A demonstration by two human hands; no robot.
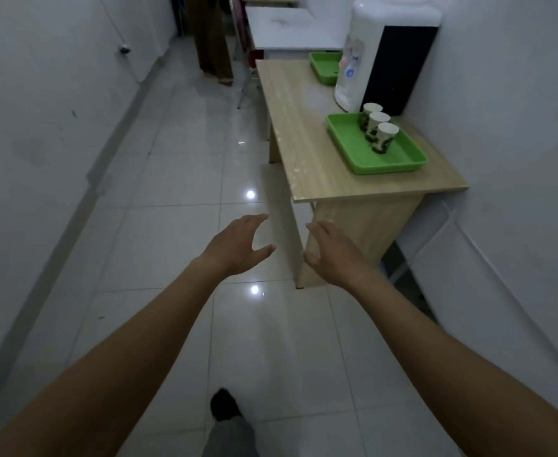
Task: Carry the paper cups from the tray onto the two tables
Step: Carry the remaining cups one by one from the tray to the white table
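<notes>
Standing in a row on a green tray [399, 159], three paper cups [379, 130] sit at my two o'clock, touching or nearly touching one another, on a light wooden table [304, 127] against the right wall. Just beyond them, at one o'clock, a white water dispenser [370, 54] rises beside a second green tray [324, 67]. Farther off at twelve o'clock I see a white table [287, 28] and a chair [248, 67] tucked near it. My left hand [238, 247] and right hand [332, 255] reach forward over the glossy tiled floor [172, 199], both spread loose and grasping nothing, well short of the cups. At six o'clock, a dark shoe [223, 404] meets the tiles.
</notes>
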